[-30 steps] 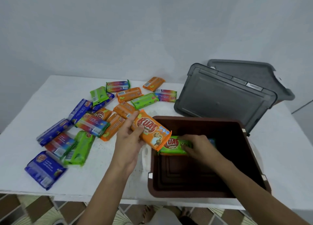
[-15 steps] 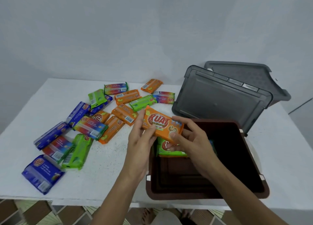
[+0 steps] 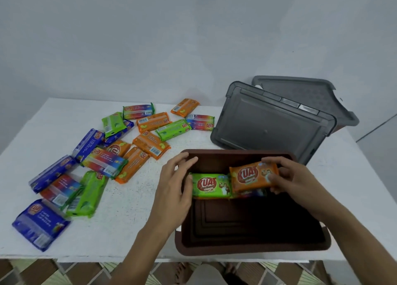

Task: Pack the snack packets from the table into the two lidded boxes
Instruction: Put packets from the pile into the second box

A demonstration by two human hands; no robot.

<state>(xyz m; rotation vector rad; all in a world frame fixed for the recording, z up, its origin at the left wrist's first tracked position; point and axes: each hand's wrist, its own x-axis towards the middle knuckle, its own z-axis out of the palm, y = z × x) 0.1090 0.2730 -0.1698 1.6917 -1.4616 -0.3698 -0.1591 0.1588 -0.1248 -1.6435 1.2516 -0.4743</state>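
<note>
An open brown box stands at the table's near right. Inside, against its far wall, stands a green packet. My right hand grips an orange packet inside the box, just right of the green one, over a partly hidden multicoloured packet. My left hand hovers with loose fingers over the box's left rim, holding nothing. Several orange, green, blue and rainbow packets lie scattered on the table to the left.
The box's grey lid leans behind it. Further back right stands the second box with its grey lid on. The white table's front edge is close to me; tiled floor and feet show below.
The orange packet passed from my left hand to my right, which carried it rightward down into the box beside the green packet. My left hand let go and now hangs over the box's rim.
</note>
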